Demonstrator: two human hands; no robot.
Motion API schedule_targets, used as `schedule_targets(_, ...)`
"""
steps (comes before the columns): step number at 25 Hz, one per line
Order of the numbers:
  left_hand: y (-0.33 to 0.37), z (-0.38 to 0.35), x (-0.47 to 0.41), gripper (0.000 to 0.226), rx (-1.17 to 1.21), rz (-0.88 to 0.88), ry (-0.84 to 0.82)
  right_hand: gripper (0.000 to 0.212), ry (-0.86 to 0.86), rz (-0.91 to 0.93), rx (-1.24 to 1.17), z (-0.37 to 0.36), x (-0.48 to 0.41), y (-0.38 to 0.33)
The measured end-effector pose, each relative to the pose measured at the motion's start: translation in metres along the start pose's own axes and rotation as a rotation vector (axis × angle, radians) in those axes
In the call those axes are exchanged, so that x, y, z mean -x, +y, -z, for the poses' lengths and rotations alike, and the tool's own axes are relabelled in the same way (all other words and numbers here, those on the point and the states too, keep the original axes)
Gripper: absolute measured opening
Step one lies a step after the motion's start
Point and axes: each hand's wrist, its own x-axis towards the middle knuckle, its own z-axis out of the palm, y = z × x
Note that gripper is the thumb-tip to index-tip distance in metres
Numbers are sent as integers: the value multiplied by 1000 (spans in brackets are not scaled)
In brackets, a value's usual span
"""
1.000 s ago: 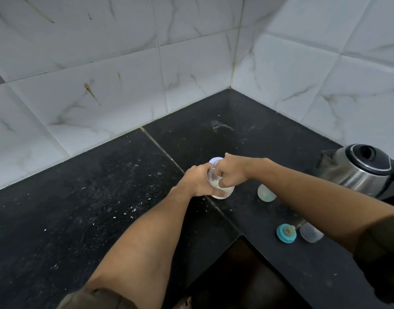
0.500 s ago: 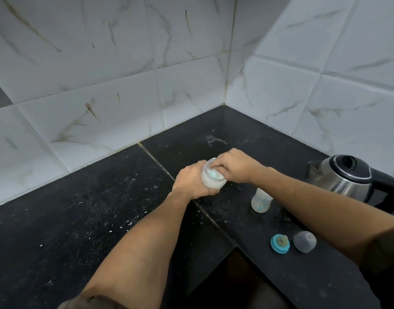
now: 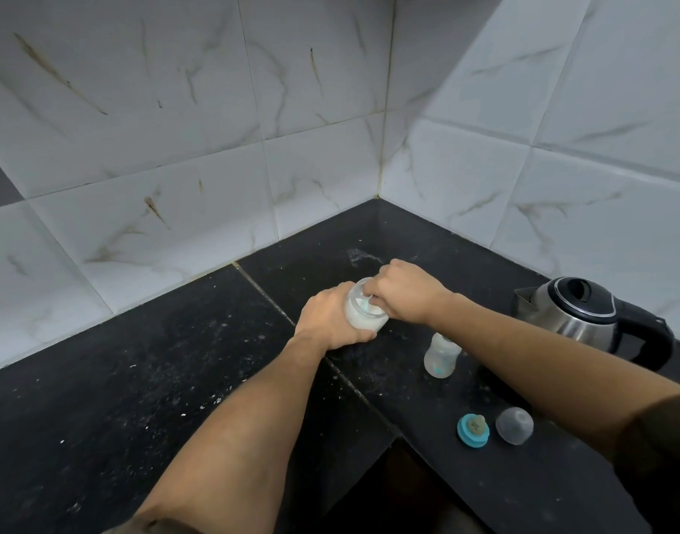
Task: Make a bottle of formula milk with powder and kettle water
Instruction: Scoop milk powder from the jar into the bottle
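A clear jar of white formula powder [image 3: 363, 316] is tilted toward me, and my left hand [image 3: 328, 316] grips it around its side. My right hand [image 3: 401, 291] reaches into the jar's mouth, fingers pinching a light blue scoop [image 3: 366, 302] that dips into the powder. An open baby bottle [image 3: 441, 355] stands upright to the right of the jar, partly behind my right forearm. The steel kettle with a black lid and handle [image 3: 584, 316] stands at the far right.
A teal teat ring [image 3: 473, 428] and a clear bottle cap [image 3: 514, 425] lie on the black counter [image 3: 138, 379] near its front edge. White tiled walls meet in a corner behind. White specks of powder dot the counter. A dark gap drops below the counter edge.
The jar has been tilted with its mouth open toward me, and my right hand has gone into it with the scoop. The camera view has shifted upward.
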Motion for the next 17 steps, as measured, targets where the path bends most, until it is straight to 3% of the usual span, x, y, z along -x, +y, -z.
schedule_targets(3, 2, -1, -3, 74, -27, -22, 5, 14, 152, 22, 182, -7, -2, 2)
schedule_targets(5, 2, 0, -4, 76, -40, -36, 16, 20, 200, -25, 187, -8, 0, 1)
schedule_targets(12, 3, -3, -6, 81, -61, -87, 32, 27, -67, -269, -109, -6, -3, 5)
schedule_targets(17, 5, -3, -5, 77, -70, -87, 25, 34, -156, -401, -312, -14, -4, 6)
